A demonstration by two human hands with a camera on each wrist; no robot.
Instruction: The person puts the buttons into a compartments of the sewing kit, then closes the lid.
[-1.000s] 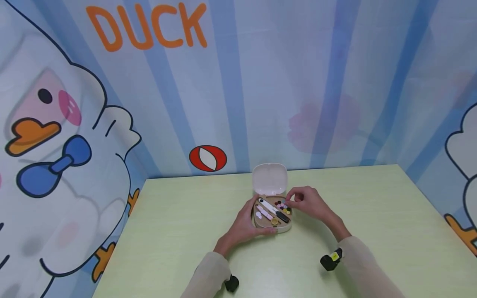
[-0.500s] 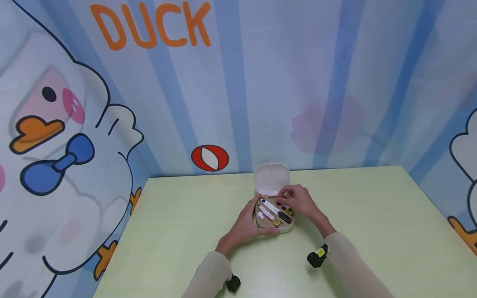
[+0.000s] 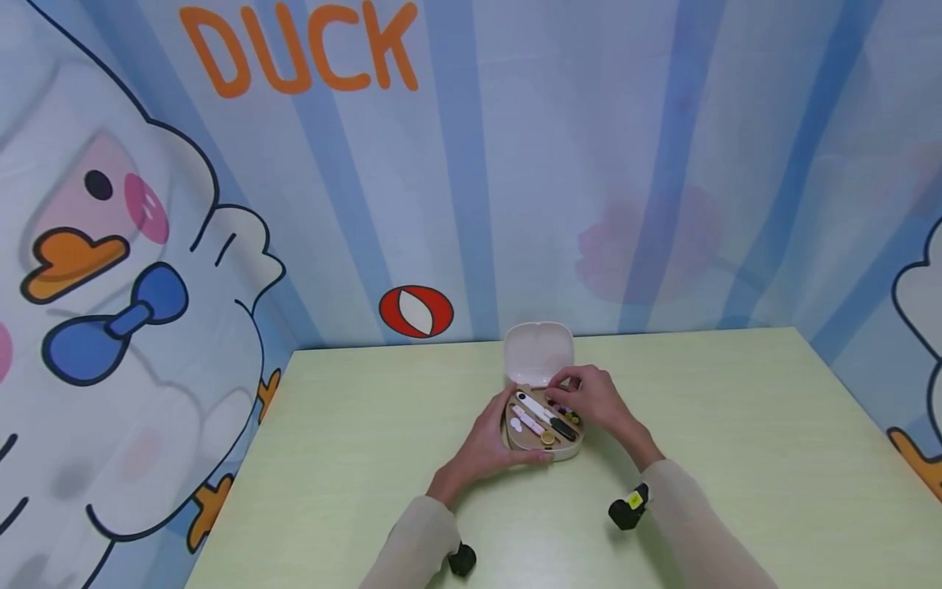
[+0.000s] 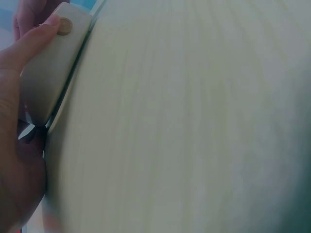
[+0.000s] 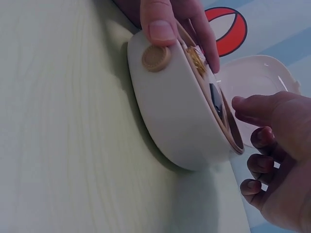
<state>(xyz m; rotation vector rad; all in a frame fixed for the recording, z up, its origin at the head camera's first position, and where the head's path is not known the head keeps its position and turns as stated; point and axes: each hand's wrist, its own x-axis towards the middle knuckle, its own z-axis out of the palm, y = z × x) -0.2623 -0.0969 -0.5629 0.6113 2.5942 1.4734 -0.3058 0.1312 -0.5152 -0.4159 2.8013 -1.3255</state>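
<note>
A small white box (image 3: 567, 453) with a tan insert stands on the table, its lid (image 3: 539, 353) raised at the back. My left hand (image 3: 482, 446) grips the box from the left, thumb along the front beside a round tan clasp (image 5: 156, 58). Inside lie a white-and-black tool (image 3: 562, 429), a pink-patterned stick (image 3: 526, 420), a gold round piece (image 3: 547, 438) and several tiny coloured pieces (image 3: 571, 417). Over the right compartment, my right hand (image 3: 594, 399) has thumb and forefinger close together, other fingers curled. Whether they pinch something is hidden.
The pale wooden table (image 3: 353, 458) extends to both sides of the box. Behind it hangs a blue striped backdrop (image 3: 530, 164) with duck drawings. Black wrist cameras (image 3: 628, 511) hang below both sleeves.
My right hand has moved left and inward, from the compartment's right edge to its upper part, covering some coloured pieces. Over the last half second it stays nearly still. My left hand keeps its grip.
</note>
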